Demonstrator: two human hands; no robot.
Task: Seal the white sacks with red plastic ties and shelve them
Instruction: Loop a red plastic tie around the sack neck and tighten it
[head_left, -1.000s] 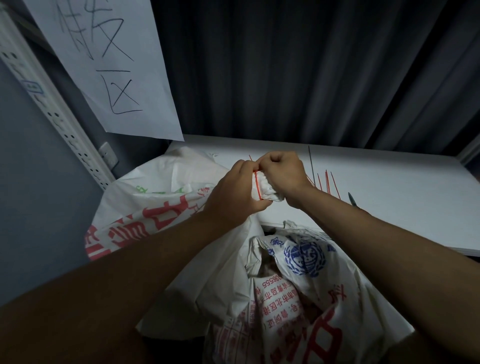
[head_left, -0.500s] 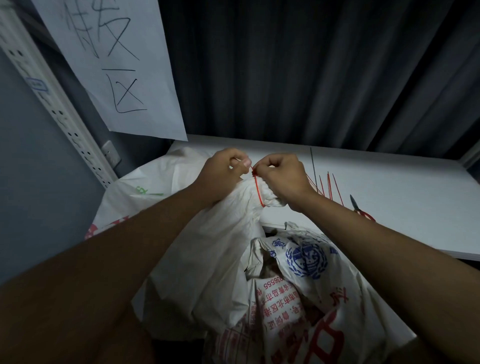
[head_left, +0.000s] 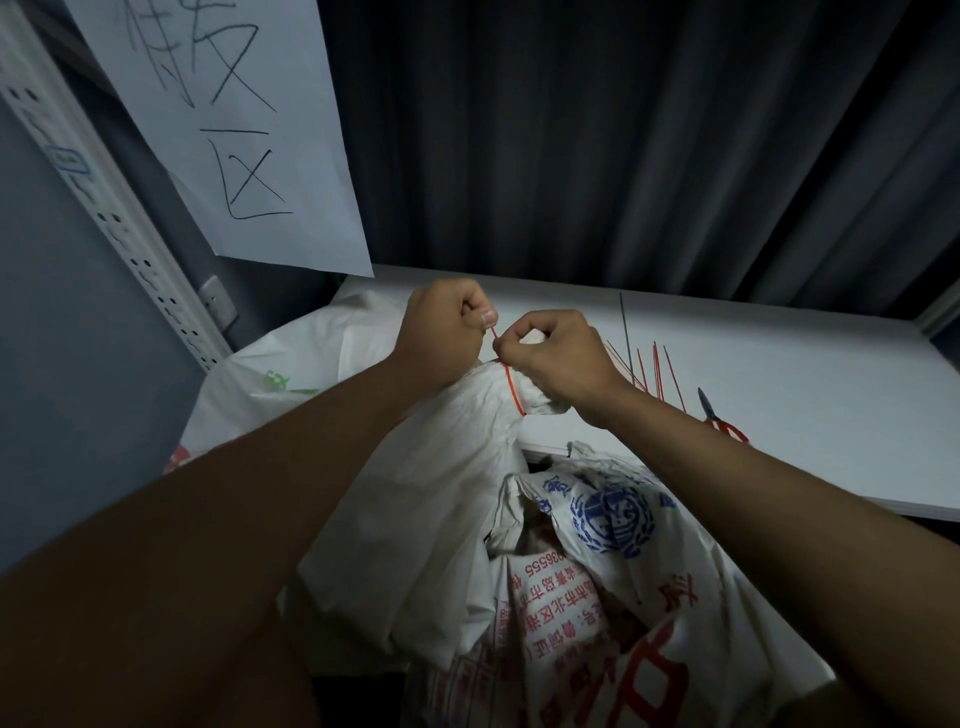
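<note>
Tying step: the left hand (head_left: 441, 332) and right hand (head_left: 558, 356) each pinch shut on the thin red plastic tie (head_left: 511, 387) looped round the crumpled white woven sack's (head_left: 431, 499) gathered neck — centre frame, loose ties at three o'clock. Next, likely, cinching tight.

Tying off a white sack

Our left hand (head_left: 441, 332) pinches the red tie's (head_left: 511, 387) free end while our right hand (head_left: 556, 358) grips the white sack's (head_left: 431, 493) bunched neck, the tie looped around it.
</note>
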